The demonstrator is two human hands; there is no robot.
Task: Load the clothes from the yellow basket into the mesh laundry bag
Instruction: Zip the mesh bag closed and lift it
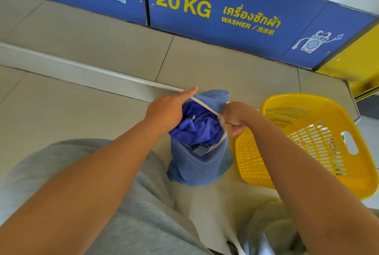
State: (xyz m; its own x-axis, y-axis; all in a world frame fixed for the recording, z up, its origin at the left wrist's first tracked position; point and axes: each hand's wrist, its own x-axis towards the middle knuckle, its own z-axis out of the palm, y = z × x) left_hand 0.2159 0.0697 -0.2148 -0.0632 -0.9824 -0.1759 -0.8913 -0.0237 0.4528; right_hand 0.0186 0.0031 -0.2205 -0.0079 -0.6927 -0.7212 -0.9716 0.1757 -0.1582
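A blue mesh laundry bag [199, 164] stands on the tiled floor, its mouth open, filled with blue-purple clothes [198, 124]. A white drawstring [205, 107] runs taut across the mouth. My left hand [168, 109] grips the bag's left rim and one end of the string, index finger stretched out. My right hand [235, 118] is closed on the string at the bag's right rim. Right of the bag sits the yellow basket [320, 146], tipped toward me; no clothes are visible in it.
Blue washer panels [225, 15] marked "20 KG WASHER" line the far side. A white pipe [82, 66] runs along the floor behind the bag. A yellow panel [354, 66] stands at the right. My grey-clad knees [102, 203] fill the bottom of the view.
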